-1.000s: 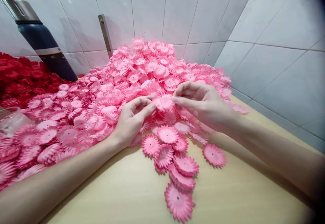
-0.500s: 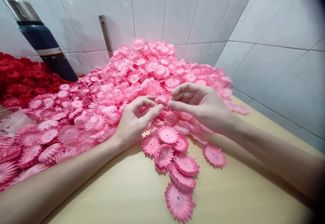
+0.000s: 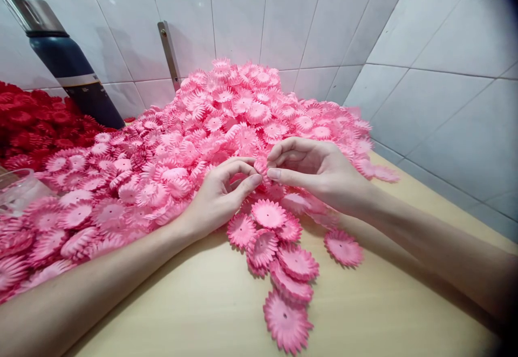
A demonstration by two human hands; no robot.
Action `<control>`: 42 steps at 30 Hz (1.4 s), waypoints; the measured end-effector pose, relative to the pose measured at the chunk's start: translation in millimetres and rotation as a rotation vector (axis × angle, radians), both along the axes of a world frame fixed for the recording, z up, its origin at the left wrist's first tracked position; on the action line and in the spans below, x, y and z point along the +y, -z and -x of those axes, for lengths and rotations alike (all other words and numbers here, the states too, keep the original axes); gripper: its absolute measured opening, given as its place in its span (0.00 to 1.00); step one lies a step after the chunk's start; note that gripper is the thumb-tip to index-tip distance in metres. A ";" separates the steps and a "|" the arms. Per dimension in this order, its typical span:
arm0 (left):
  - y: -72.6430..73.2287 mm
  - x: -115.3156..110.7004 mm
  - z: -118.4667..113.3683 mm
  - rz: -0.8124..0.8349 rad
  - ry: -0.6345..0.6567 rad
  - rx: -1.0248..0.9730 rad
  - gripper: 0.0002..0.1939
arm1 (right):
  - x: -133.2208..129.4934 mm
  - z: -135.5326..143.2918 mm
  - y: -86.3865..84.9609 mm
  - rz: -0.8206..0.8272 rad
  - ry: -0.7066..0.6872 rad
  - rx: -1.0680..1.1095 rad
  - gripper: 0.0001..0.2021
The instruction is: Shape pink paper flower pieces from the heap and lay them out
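Observation:
Between my two hands is a pink fabric flower piece [image 3: 261,167] with a scalloped edge, partly covered by the fingertips. My left hand [image 3: 220,192] is closed in a pinch at its left side, thumb and forefinger near together. From the right, my right hand [image 3: 319,169] pinches toward the same piece with curled fingers. Just below the hands, several loose pink flower pieces [image 3: 268,214] lie overlapping on the table [image 3: 194,303]. Behind rises a large heap of the same pieces [image 3: 243,103].
A dark blue bottle [image 3: 79,71] with a steel cap stands at the back left. Beside it lies a pile of red flower pieces [image 3: 40,119]. A clear plastic container [image 3: 20,192] sits at the left edge. White tiled walls [image 3: 441,108] close off the back and right.
Both hands have come slightly closer together, and the flower piece between them has tilted more upright. The loose pieces on the table look the same.

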State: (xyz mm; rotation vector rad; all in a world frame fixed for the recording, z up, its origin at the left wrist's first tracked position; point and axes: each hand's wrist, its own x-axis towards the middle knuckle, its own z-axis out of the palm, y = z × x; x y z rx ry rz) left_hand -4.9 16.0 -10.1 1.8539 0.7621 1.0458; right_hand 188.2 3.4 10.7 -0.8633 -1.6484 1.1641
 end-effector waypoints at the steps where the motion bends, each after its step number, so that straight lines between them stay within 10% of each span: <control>1: -0.4 -0.2 -0.2 -0.006 -0.003 0.013 0.07 | 0.2 0.1 0.0 0.000 0.000 0.001 0.09; 18: 3.2 2.9 -0.1 0.059 -0.275 -0.077 0.09 | 19.5 -15.1 4.8 -0.082 0.368 0.063 0.07; 29: -0.7 -1.7 -1.1 -0.107 -0.179 0.027 0.08 | 0.9 4.0 2.4 -0.020 0.047 0.036 0.10; 42: 1.8 2.2 -0.1 -0.083 -0.047 -0.008 0.06 | 2.7 3.1 1.6 0.009 0.085 0.006 0.13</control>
